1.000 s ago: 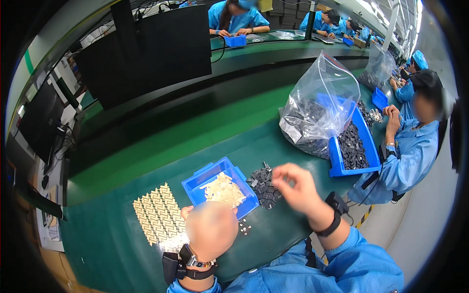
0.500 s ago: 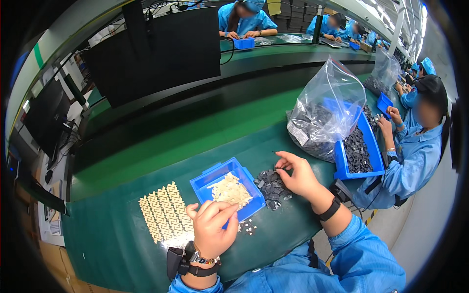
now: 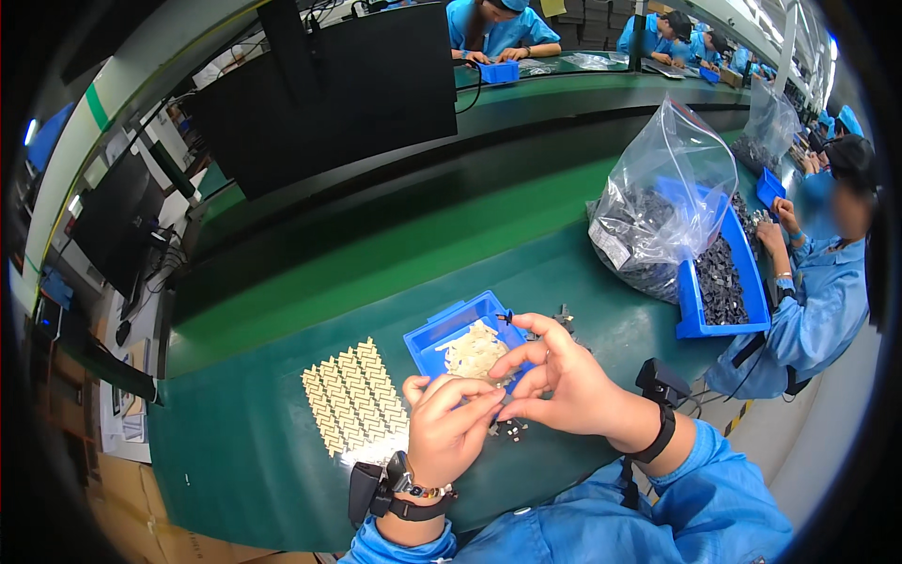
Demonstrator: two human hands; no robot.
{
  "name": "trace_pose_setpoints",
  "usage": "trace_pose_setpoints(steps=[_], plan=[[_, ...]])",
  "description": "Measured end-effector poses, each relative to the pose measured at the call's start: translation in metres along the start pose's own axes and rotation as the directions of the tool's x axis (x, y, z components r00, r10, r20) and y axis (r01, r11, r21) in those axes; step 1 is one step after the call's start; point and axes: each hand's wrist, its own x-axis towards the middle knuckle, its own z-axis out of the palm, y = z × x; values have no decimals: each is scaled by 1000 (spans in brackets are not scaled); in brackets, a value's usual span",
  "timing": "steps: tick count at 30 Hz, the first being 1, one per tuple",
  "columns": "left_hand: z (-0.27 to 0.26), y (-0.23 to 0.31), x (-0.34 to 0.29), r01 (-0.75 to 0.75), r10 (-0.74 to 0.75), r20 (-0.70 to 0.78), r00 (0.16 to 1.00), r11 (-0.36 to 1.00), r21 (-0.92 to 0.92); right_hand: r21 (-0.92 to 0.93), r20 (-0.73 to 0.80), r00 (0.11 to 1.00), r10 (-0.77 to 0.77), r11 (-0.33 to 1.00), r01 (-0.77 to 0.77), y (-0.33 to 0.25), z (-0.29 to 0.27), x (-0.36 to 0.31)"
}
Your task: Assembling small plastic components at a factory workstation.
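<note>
The left hand (image 3: 445, 428) reaches over the near edge of the blue bin (image 3: 430, 354), back up, fingertips drawn together; the right hand (image 3: 573, 387) arches across its right side, fingers curled toward them. I cannot tell either grip. A dark piece (image 3: 505, 318) meets the right's uppermost fingertip at the bin's far-right rim. Cream pieces (image 3: 473, 348) fill the bin's middle.

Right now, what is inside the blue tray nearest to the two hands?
The blue tray holds a heap of pale pieces. The left hand and right hand partly cover its near side; whatever they cover is hidden.
</note>
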Motion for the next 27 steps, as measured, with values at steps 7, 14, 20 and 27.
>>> trace_pose_setpoints(steps=[7, 14, 20, 27], plan=[[-1, 1, 1, -20, 19, -7, 1000, 988, -152, 139, -66, 998, -9, 990, 18, 7, 1, -3], [2, 1, -5, 26, -70, -165, 984, 966, -256, 165, -177, 979, -98, 978, 127, 8, 1, -11], [4, 2, -9, 72, -143, -194, 971, 941, -331, 229, -147, 978, -145, 957, 176, 14, 15, -15], [3, -1, -9, 52, -107, -154, 982, 945, -322, 338, -199, 978, -55, 933, 122, 15, 21, -16]])
